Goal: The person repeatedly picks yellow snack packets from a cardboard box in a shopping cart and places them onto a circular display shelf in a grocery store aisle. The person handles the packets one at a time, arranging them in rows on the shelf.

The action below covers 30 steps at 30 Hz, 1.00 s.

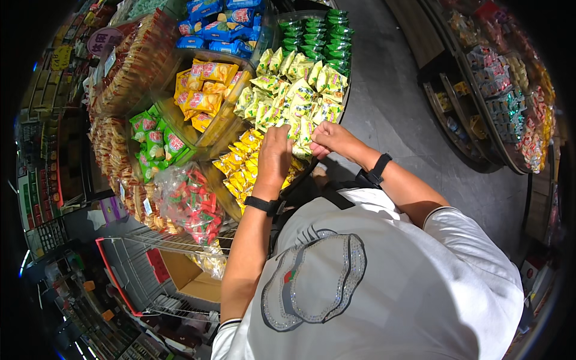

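Pale yellow-green snack packets stand in packed rows in a compartment of a rounded display bin. My left hand rests at the near edge of these rows, fingers pointing away from me, above the yellow snack packets; whether it grips a packet cannot be told. At the bin's right side is my right hand, its fingers curled beside a pale packet near the rim; a hold on it is not plain. Dark green packets are stacked in columns beyond the pale ones.
Orange packets, blue packets and bright green packets fill neighbouring compartments. A clear bag of red-wrapped pieces lies at the near left. Below it stands a wire shopping cart with a cardboard box. Another snack display curves along the right.
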{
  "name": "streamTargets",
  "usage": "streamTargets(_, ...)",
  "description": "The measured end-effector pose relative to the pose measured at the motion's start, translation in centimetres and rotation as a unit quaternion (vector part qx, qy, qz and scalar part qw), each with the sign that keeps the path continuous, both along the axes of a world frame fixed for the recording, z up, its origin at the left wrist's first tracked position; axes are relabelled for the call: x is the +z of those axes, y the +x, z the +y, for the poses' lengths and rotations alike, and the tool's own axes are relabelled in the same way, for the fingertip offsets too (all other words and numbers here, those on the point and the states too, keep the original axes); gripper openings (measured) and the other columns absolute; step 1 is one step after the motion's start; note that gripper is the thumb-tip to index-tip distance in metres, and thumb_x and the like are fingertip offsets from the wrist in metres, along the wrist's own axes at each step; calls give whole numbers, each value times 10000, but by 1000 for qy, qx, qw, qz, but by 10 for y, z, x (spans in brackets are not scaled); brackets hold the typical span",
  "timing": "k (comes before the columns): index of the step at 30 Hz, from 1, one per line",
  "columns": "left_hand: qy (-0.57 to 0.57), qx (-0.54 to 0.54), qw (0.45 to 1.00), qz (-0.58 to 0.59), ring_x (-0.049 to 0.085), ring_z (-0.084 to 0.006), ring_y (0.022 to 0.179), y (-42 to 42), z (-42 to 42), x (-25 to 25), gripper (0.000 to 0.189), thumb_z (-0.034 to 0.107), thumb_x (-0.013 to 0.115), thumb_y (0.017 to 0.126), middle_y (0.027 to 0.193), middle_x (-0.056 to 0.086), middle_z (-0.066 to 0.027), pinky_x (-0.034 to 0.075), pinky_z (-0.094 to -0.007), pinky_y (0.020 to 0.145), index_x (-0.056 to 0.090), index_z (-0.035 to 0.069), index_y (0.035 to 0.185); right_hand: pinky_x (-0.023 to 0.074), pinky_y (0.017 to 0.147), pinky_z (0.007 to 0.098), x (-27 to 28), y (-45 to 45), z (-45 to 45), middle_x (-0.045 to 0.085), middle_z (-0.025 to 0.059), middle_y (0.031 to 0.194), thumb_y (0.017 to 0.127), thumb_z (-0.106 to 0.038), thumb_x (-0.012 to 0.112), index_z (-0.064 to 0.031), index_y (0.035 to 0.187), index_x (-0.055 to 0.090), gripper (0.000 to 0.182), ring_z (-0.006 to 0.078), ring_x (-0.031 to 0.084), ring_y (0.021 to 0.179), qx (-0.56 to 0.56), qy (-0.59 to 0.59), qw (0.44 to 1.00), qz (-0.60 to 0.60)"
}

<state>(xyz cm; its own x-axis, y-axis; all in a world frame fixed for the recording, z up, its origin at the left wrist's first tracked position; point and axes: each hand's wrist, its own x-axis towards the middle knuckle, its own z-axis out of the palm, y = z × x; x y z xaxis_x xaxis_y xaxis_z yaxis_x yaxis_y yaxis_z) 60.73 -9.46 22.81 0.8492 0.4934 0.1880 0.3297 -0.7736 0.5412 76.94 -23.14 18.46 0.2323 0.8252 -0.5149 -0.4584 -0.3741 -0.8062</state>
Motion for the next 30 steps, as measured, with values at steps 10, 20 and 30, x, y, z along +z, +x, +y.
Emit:
streamTargets(10, -3, 33, 999, 27, 576, -406, 1055, -5, -6, 15, 445, 162, 727, 850, 1127, 569, -192, 499, -463, 862, 557, 64, 1250, 583, 611, 313, -7, 6, -7, 680, 99, 869, 992, -200, 579, -2, 1053, 548, 209, 177, 683, 703, 34, -35, 998, -33)
streamTargets(20, -18, 51, 997, 46, 565, -434, 1017, -15, -10, 22, 414, 169, 715, 892, 1103, 564, -225, 480, -467, 864, 549, 5, 1234, 586, 627, 313, -2, 10, -10, 691, 119, 929, 994, -201, 579, 1, 1074, 548, 219, 180, 694, 731, 26, -33, 999, -6)
streamTargets(30, -39, 8, 999, -30, 585, -371, 882, -20, -15, 24, 397, 93, 756, 843, 983, 583, -169, 497, -426, 761, 578, 42, 1194, 580, 616, 302, 5, 15, -30, 698, 137, 951, 988, -182, 568, -1, 1056, 542, 195, 190, 707, 755, 19, -72, 997, -1)
